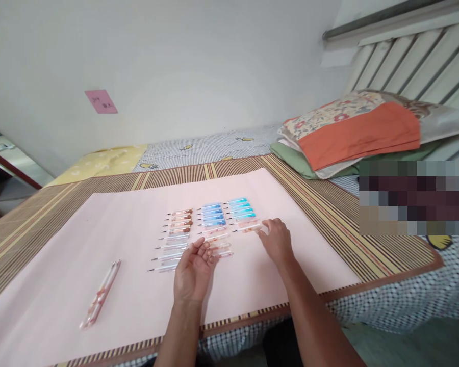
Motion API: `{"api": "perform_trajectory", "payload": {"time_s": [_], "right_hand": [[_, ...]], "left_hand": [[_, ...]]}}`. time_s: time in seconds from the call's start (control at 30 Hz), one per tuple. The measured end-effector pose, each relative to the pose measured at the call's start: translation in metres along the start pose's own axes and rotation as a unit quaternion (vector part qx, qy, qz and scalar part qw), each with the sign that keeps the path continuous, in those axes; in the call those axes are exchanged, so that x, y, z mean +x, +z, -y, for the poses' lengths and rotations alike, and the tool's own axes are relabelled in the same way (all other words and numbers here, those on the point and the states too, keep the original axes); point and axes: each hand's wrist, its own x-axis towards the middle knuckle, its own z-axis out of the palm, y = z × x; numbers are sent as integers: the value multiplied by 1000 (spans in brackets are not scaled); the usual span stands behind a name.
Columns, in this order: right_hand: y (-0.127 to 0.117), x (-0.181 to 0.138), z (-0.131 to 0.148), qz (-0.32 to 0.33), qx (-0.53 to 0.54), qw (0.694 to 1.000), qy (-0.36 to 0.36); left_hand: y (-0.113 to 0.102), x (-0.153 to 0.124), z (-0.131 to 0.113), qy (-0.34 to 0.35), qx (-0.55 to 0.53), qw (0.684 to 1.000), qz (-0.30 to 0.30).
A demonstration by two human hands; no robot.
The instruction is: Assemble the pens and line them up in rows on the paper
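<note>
Clear-barrelled pens lie in short columns on a pale pink sheet (133,219). Brown pens (180,218) are at the back left, blue pens (213,214) in the middle and teal pens (240,208) at the right. Whitish clear pens (172,248) lie in front of the brown ones. My right hand (278,240) pinches the end of a pink pen (247,226) just in front of the teal column. Palm up, my left hand (194,267) hovers with loosely curled fingers, nothing visible in it. It partly hides the whitish pens and several pink pens (222,250).
Two pink pens (100,295) lie side by side at the front left of the sheet. Beneath it is a striped mat (321,224) on checked cloth (405,306). Folded bedding with an orange piece (367,132) sits at the back right, near white slats (413,66).
</note>
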Motion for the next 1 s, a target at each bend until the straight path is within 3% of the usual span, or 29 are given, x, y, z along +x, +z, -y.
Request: {"api": "perform_trajectory", "payload": {"time_s": [1.0], "right_hand": [[-3, 0, 8, 11, -13, 1000, 3]], "left_hand": [[2, 0, 2, -8, -5, 1000, 1]]}}
